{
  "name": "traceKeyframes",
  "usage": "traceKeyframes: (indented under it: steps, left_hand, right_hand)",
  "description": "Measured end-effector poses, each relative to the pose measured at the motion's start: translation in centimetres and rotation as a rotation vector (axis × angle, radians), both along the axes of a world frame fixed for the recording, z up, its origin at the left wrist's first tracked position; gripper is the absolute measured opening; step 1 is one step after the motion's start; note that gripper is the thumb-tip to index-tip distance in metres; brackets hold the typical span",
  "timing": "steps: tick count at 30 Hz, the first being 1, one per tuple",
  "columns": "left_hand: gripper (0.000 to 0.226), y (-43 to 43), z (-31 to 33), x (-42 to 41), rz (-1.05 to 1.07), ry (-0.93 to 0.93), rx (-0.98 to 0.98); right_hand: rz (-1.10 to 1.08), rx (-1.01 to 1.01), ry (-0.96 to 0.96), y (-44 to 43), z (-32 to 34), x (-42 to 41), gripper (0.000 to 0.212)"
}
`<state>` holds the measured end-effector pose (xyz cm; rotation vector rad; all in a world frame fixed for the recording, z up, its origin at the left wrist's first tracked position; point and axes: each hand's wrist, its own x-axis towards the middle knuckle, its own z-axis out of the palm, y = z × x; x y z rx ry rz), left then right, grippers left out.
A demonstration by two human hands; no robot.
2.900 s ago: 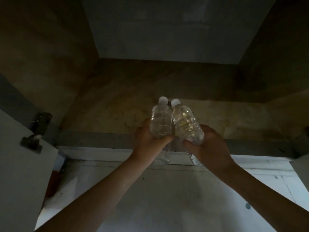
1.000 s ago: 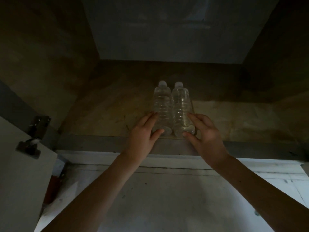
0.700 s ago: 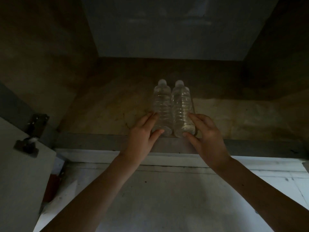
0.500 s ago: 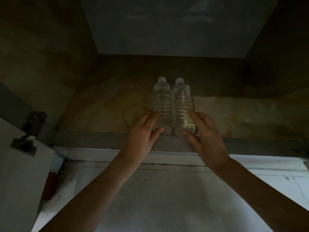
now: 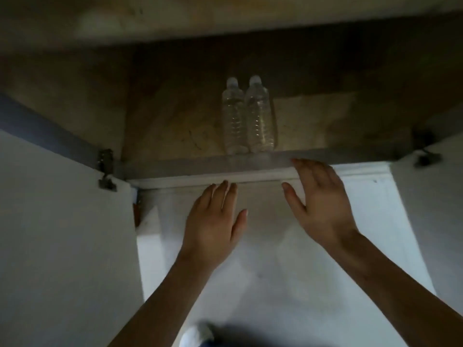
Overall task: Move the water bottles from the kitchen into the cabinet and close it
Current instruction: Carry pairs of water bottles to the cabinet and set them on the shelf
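- Left grip [image 5: 213, 221]: released, fingers straight, holding nothing. It has drawn back from the base of the bottles and now hangs outside the cabinet, below its front edge [image 5: 188, 165].
- Right grip [image 5: 320, 204]: released likewise, palm down, fingertips level with the front edge. It touches no bottle.
- Left bottle [image 5: 233, 116] and right bottle [image 5: 259, 116]: clear, capped, standing side by side and touching, on the cabinet floor [image 5: 162, 126] just inside the front edge. They are unmoved since the hands let go.
- Orientation: both upright, long axis vertical, caps on top. From this downward view the caps lean toward the back wall.
- Left door [image 5: 62, 234] and right door [image 5: 431, 196]: both swung open, with a hinge [image 5: 105, 169] showing at the left corner.
- Reading: this pair appears stored. The doors remain to be shut, and each grip is free to take one. Whether other bottles wait in the kitchen cannot be told.
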<state>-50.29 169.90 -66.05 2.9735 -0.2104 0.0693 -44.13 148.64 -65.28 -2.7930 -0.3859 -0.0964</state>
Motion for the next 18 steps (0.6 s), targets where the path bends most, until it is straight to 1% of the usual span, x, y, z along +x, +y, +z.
traceKeyframes:
  steps: [4,7,9,12,14,18]
  left_hand:
    - [0.051,-2.7,13.9,-5.5,-0.065,0.08,-0.084]
    - [0.049,-4.6,27.0,-8.2,-0.086,0.155,-0.101]
    - [0.047,-5.6,36.9,-9.3,-0.097,0.225,-0.134]
    - [0.045,-6.5,50.0,-10.0,-0.084,0.198,-0.159]
    - [0.047,-6.7,57.2,-10.4,-0.095,0.179,-0.192]
    - [0.053,-6.2,67.6,-11.0,-0.111,0.091,-0.243]
  right_hand:
    - [-0.003,-0.016,0.094,-1.4,13.9,-5.6,0.052]
    - [0.005,0.002,0.143,-2.3,27.1,-8.9,0.049]
    - [0.01,0.032,0.18,-3.1,36.7,-10.9,0.047]
    - [-0.039,0.039,0.171,-4.1,49.2,-13.2,0.047]
    - [-0.091,0.051,0.15,-4.8,55.8,-14.6,0.046]
    - [-0.157,0.081,0.041,-5.6,65.5,-17.3,0.037]
